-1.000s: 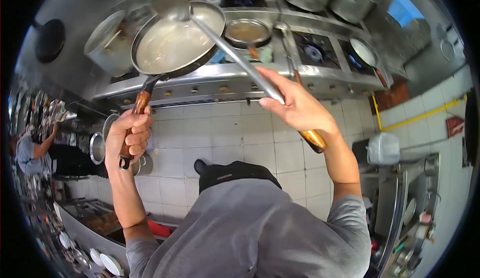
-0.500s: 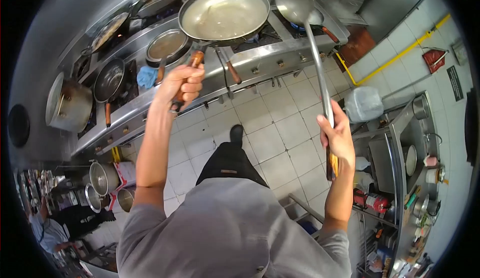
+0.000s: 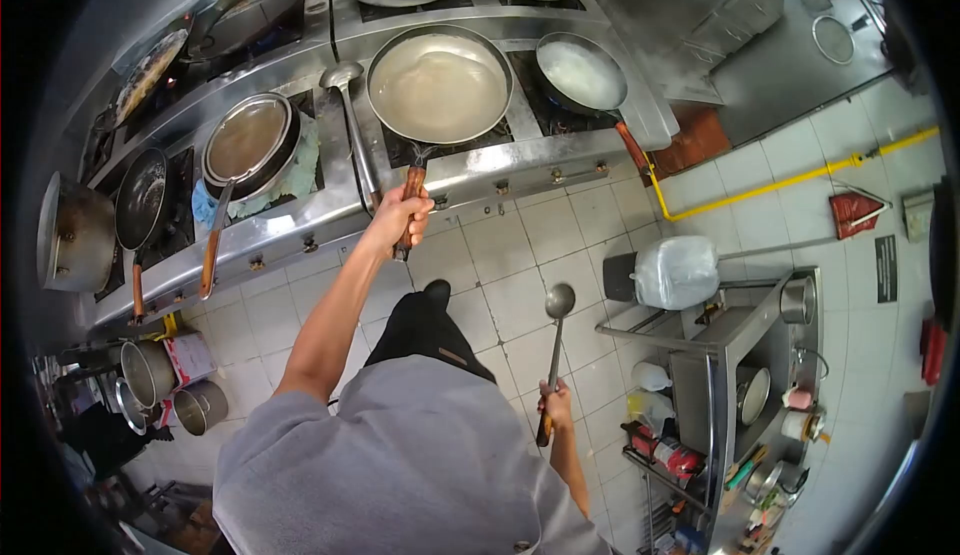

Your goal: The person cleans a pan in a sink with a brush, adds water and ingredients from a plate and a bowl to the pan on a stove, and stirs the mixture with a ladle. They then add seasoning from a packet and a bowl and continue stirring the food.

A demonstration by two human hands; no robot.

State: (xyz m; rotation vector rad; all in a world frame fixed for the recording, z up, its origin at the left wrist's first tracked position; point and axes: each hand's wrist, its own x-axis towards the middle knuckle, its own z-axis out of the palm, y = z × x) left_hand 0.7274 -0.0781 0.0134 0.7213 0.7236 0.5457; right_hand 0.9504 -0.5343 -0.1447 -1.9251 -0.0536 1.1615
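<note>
The frying pan [image 3: 438, 85] is sitting level over the stove [image 3: 520, 155] on the far side, about centre; can't tell if it's actually resting on the burner. It's wide, round and dark-rimmed, holding a pale cloudy liquid. Its wooden handle is pointing back toward the near side, where the left hand [image 3: 400, 217] is gripping it. The ladle [image 3: 553, 355] is a long steel one with a wooden grip. It's being held low on the near right, bowl pointing away, with the right hand [image 3: 556, 405] wrapping round the grip end.

Bright, sharp fisheye view; edges warped, vignetted.
</note>
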